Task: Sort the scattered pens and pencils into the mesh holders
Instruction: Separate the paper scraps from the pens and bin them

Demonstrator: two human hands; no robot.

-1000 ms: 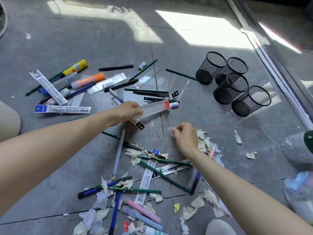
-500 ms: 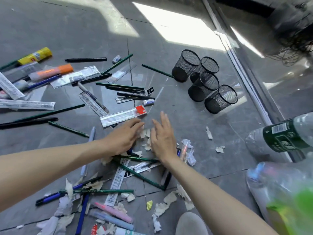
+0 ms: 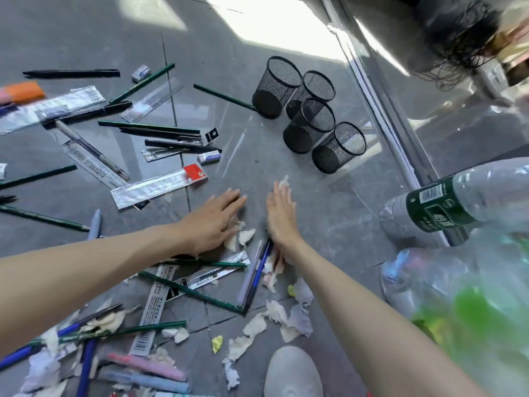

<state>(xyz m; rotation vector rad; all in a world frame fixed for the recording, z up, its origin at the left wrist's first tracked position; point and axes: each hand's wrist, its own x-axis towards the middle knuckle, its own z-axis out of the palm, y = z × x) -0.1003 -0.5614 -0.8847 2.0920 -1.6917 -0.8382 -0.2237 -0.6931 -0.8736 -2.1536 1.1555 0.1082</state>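
— Four black cylindrical mesh holders?
— Clustered beyond both hands. Left hand, right hand: fingers straight, resting on grey tiled floor. Green wooden pencils, blue pens scattered around.

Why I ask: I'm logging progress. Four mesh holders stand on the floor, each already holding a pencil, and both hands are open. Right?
No: the head view shows all four mesh holders empty, the pencils lying on the floor. The rest holds: left hand and right hand are open.

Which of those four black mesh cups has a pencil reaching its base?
The leftmost cup; only there does a green pencil end at the base.
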